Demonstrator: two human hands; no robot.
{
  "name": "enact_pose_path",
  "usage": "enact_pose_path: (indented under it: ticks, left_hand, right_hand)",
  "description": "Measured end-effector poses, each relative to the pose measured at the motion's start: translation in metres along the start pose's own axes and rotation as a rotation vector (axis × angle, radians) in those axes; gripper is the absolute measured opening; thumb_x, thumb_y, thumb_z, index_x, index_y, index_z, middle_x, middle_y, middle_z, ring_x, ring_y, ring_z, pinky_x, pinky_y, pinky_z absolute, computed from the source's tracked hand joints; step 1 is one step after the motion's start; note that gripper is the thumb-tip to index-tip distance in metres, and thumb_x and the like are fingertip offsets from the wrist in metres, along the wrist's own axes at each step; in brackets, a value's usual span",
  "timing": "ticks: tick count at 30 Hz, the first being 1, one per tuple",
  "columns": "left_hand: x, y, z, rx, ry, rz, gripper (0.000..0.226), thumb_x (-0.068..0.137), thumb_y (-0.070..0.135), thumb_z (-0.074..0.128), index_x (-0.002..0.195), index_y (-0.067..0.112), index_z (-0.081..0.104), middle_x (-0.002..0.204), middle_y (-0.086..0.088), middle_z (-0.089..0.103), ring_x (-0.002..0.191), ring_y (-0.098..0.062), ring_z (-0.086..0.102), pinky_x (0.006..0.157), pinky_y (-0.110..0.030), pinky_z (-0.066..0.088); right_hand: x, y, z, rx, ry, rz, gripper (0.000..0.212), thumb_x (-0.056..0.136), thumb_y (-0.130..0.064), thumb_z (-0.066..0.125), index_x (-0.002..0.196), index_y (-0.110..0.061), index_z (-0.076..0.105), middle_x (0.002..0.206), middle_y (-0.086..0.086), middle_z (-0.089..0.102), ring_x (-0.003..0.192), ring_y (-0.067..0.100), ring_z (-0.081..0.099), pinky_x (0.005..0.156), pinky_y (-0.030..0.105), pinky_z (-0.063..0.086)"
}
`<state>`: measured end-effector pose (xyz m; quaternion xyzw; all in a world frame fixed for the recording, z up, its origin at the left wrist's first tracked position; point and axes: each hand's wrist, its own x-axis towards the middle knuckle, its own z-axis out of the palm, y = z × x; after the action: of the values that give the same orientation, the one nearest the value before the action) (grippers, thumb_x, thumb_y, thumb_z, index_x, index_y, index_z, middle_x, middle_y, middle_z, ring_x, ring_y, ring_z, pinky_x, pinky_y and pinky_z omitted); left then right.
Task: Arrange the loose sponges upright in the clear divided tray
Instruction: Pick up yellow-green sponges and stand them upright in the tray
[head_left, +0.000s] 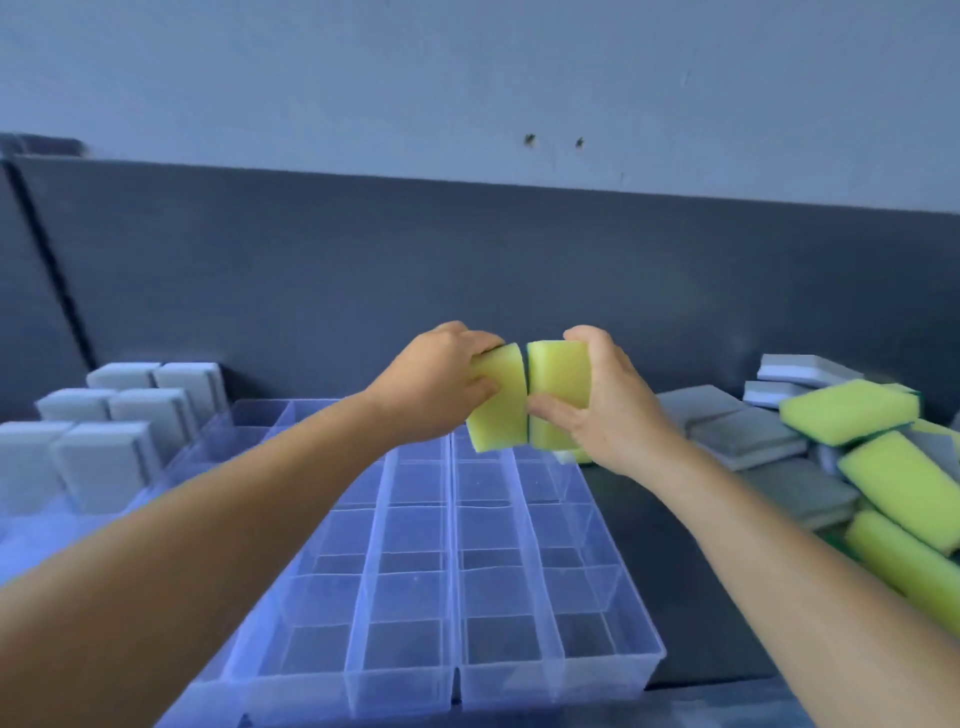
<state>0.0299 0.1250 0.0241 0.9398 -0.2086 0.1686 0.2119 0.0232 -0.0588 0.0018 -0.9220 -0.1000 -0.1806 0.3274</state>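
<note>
In the head view both hands are raised above the far end of the clear divided tray (415, 597). The left hand (431, 387) grips one yellow sponge (498, 410): the fingers curl over its top and the thumb presses on its near face. The right hand (602, 410) grips a second yellow sponge (558, 384) in the same way, fingers on top and thumb at the lower near edge. The two sponges stand upright, side by side, with only a thin dark gap between them; whether they touch I cannot tell. They are in the air, not in any compartment.

The tray lies on the dark counter (675, 571) at its near edge, in the middle. Its visible compartments hold nothing, and I count four long columns of them.

At the left edge of the counter stand grey sponges (104, 457), upright in pairs; six show clearly. They seem to sit in another clear tray, but this part is blurred.

At the right edge of the counter lies a loose pile of sponges (831, 457). About four yellow ones with a green underside and several flat grey ones show in it; the exact number of grey ones is hard to count.
</note>
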Motion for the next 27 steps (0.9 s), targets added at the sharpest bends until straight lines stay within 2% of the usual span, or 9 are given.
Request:
enact_pose_path:
  ticks: [3,7,10,14,17,21,23,27]
  left_hand:
    - [-0.012,-0.035,-0.026,0.038,0.001,-0.042,0.036,0.091,0.019,0.054,0.128,0.021,0.055,0.111,-0.004,0.055,0.099,-0.02,0.051,0.076,-0.022,0.033]
    - [-0.024,-0.085,-0.055,0.067,0.023,-0.118,0.043,0.088,0.016,0.057,0.13,0.023,0.053,0.124,0.0,0.057,0.111,-0.019,0.053,0.085,-0.021,0.035]
    - [-0.03,-0.12,-0.071,0.085,0.042,-0.167,0.044,0.088,0.016,0.058,0.13,0.024,0.053,0.124,-0.001,0.055,0.112,-0.02,0.052,0.085,-0.021,0.035]
    - [-0.033,-0.161,-0.086,0.101,0.073,-0.267,0.044,0.09,0.017,0.055,0.132,0.027,0.051,0.122,-0.002,0.044,0.101,-0.024,0.053,0.082,-0.027,0.041]
    - [-0.034,-0.191,-0.093,0.143,0.055,-0.313,0.044,0.089,0.016,0.055,0.131,0.028,0.051,0.12,-0.002,0.043,0.099,-0.025,0.054,0.084,-0.035,0.048]
    - [-0.033,-0.222,-0.09,0.221,-0.015,-0.323,0.046,0.088,0.017,0.058,0.132,0.028,0.052,0.127,-0.001,0.049,0.119,-0.023,0.042,0.093,-0.037,0.045]
    - [-0.03,-0.231,-0.086,0.224,-0.054,-0.323,0.046,0.088,0.017,0.058,0.132,0.027,0.052,0.128,0.0,0.05,0.122,-0.022,0.041,0.094,-0.036,0.044]
    - [-0.024,-0.244,-0.075,0.248,-0.124,-0.336,0.046,0.086,0.015,0.057,0.13,0.029,0.053,0.122,-0.001,0.044,0.106,-0.028,0.053,0.081,-0.036,0.048]
  right_hand:
    - [0.014,-0.032,0.027,0.029,-0.027,-0.071,0.067,0.082,-0.044,0.067,0.135,-0.026,0.031,0.133,-0.003,0.041,0.1,0.011,0.038,0.081,0.025,0.031]
    - [0.031,-0.071,0.062,0.088,-0.041,-0.15,0.051,0.088,-0.033,0.062,0.133,-0.027,0.039,0.13,-0.002,0.046,0.099,0.01,0.041,0.081,0.022,0.032]
    - [0.045,-0.095,0.088,0.097,-0.076,-0.187,0.047,0.09,-0.027,0.06,0.133,-0.03,0.043,0.127,0.0,0.049,0.099,0.012,0.044,0.081,0.023,0.033]
    - [0.063,-0.118,0.119,0.142,-0.069,-0.178,0.034,0.088,-0.021,0.061,0.12,-0.029,0.051,0.113,-0.002,0.054,0.089,0.016,0.05,0.073,0.025,0.037]
    - [0.075,-0.129,0.141,0.146,-0.054,-0.134,0.03,0.086,-0.018,0.062,0.114,-0.027,0.054,0.11,-0.002,0.045,0.083,0.016,0.049,0.071,0.024,0.038]
    - [0.088,-0.141,0.17,0.124,-0.091,-0.104,0.032,0.086,-0.018,0.062,0.116,-0.026,0.054,0.113,-0.002,0.039,0.082,0.017,0.049,0.072,0.026,0.04]
    - [0.094,-0.144,0.182,0.098,-0.107,-0.103,0.032,0.087,-0.019,0.062,0.117,-0.026,0.053,0.114,-0.003,0.038,0.079,0.013,0.047,0.072,0.024,0.037]
    - [0.101,-0.144,0.203,0.04,-0.125,-0.111,0.031,0.085,-0.018,0.063,0.114,-0.026,0.055,0.113,-0.003,0.04,0.069,0.01,0.046,0.07,0.026,0.041]
